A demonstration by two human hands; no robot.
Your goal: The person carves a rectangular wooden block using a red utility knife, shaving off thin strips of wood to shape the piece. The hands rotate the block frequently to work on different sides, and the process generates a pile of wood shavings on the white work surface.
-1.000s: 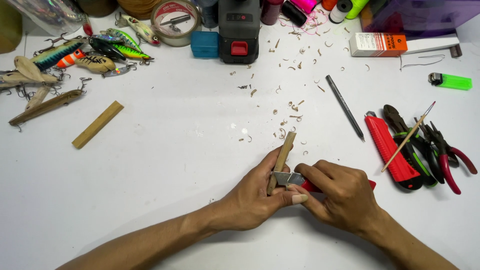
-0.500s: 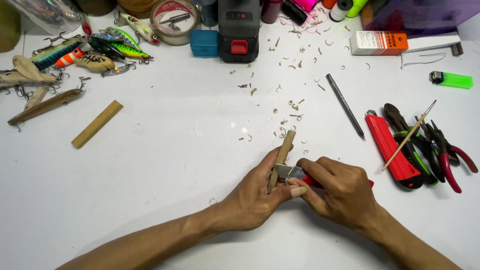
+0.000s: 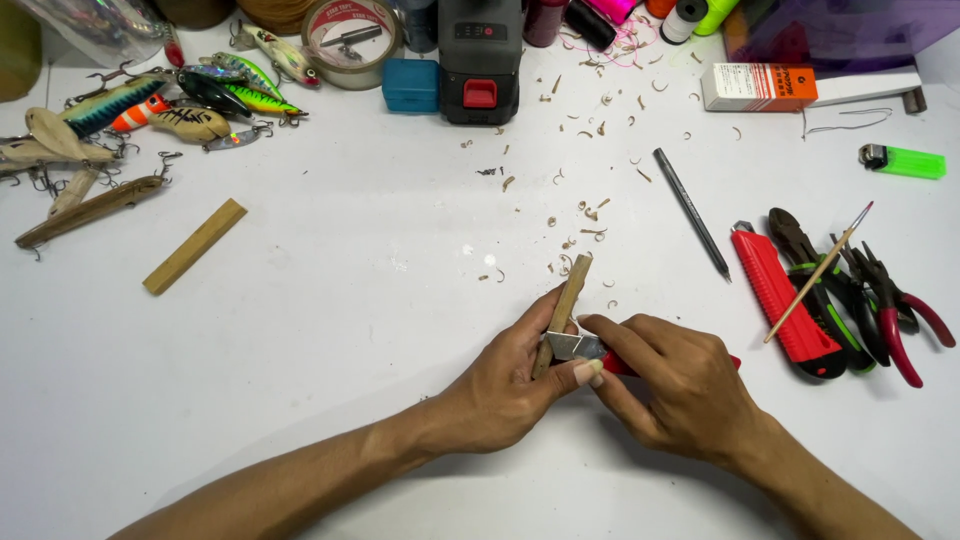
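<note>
My left hand [image 3: 505,385] grips a thin wooden stick [image 3: 569,298] that points up and away from me, with its thumb pressed against a metal blade. My right hand [image 3: 678,385] holds a red-handled utility knife [image 3: 590,349], whose blade lies across the lower part of the stick. Both hands meet just above the white table [image 3: 380,310] near its front middle. Small wood shavings [image 3: 585,215] lie scattered beyond the stick.
A second red utility knife [image 3: 780,297], pliers [image 3: 880,300], a thin brush [image 3: 818,272] and a pencil [image 3: 690,211] lie to the right. A wooden block [image 3: 194,246] and several fishing lures [image 3: 150,110] sit at left. A tape roll, blue box, battery pack and green lighter [image 3: 903,160] line the back.
The hands, the stick and the knife have stayed nearly still; the knife blade has shifted only slightly along the stick.
</note>
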